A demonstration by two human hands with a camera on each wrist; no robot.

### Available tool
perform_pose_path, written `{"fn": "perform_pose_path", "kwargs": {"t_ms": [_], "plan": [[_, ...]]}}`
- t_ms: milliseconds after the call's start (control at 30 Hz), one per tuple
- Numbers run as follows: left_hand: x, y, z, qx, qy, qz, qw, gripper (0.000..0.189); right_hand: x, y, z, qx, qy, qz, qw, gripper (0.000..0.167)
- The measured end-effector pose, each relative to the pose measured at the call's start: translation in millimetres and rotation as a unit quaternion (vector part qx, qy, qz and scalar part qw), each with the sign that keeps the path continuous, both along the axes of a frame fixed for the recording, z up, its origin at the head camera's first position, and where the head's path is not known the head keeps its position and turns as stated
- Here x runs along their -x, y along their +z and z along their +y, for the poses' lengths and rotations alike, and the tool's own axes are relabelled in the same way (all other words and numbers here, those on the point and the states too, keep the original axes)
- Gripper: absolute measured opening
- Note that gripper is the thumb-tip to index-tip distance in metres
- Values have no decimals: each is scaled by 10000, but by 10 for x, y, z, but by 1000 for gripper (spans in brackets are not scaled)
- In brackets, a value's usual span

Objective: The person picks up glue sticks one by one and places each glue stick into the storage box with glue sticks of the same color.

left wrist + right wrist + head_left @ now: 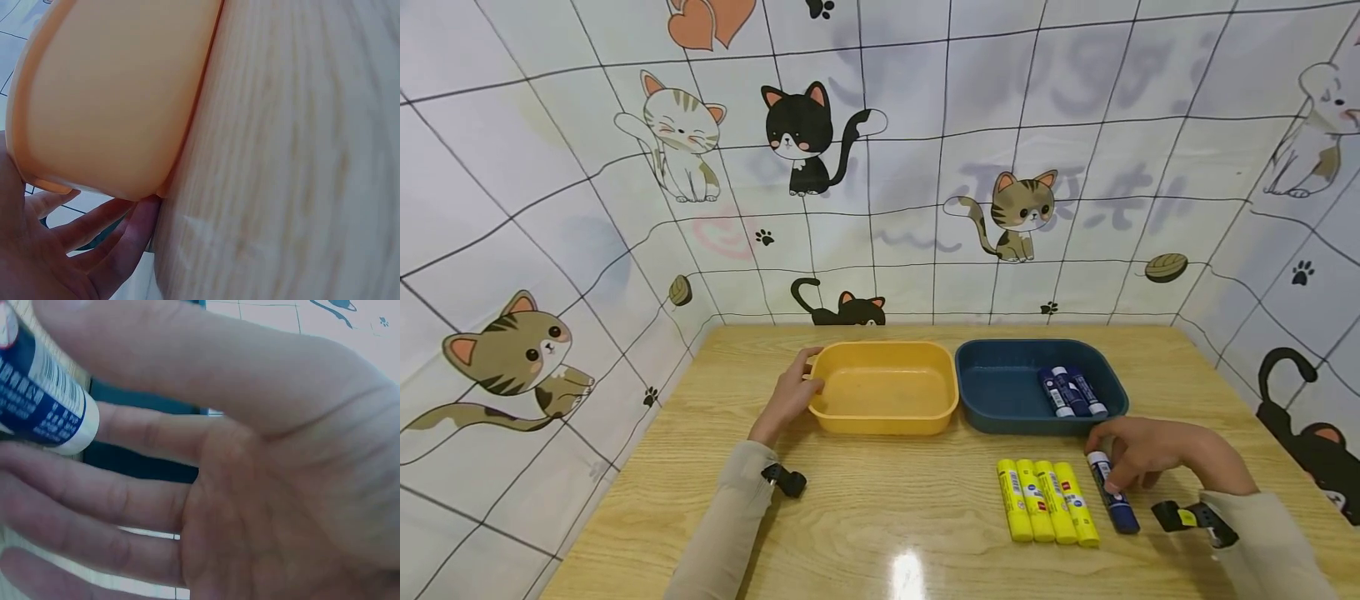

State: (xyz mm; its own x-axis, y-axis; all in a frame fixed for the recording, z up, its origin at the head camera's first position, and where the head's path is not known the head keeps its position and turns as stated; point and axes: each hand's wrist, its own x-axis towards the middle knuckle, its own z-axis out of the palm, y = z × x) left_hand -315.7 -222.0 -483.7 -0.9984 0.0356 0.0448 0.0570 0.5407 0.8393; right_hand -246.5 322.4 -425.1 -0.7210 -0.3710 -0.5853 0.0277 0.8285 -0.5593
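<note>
My left hand (pixel 790 395) holds the left end of a yellow plastic bin (pixel 883 422), thumb over the rim and fingers along the outer wall. In the left wrist view, fingertips touch the bin's wall (pixel 119 106). On the right, my right hand (pixel 1165 450) has thumb and index finger about a dark blue glue stick (pixel 1112 496) with a white end, lying at a slant on the table. The right wrist view shows this glue stick (pixel 47 394) between thumb and fingers; the other fingers extend past it.
A dark blue bin (pixel 1000 400) touches the yellow bin's right side and holds several blue glue sticks (pixel 1071 392). Several yellow glue sticks (pixel 1047 502) lie in a row left of my right hand. The wooden table (pixel 865 508) meets a cat-patterned wall covering (pixel 910 167).
</note>
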Motion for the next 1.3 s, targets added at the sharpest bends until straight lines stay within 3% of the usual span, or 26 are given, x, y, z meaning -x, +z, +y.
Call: {"fn": "perform_pose_path", "kwargs": {"t_ms": [500, 700, 1000, 1300], "plan": [[-4, 3, 1, 21, 1, 10, 10000, 69, -26, 75, 65, -541, -166, 34, 9984, 53], [-1, 1, 3, 38, -1, 18, 10000, 69, -19, 72, 78, -551, -169, 0, 9983, 62], [-8, -2, -4, 28, 5, 36, 10000, 69, -4, 6, 119, -190, -389, -206, 9989, 59], [-2, -7, 0, -28, 8, -3, 10000, 70, 14, -28, 210, 163, -293, -249, 9991, 58]]}}
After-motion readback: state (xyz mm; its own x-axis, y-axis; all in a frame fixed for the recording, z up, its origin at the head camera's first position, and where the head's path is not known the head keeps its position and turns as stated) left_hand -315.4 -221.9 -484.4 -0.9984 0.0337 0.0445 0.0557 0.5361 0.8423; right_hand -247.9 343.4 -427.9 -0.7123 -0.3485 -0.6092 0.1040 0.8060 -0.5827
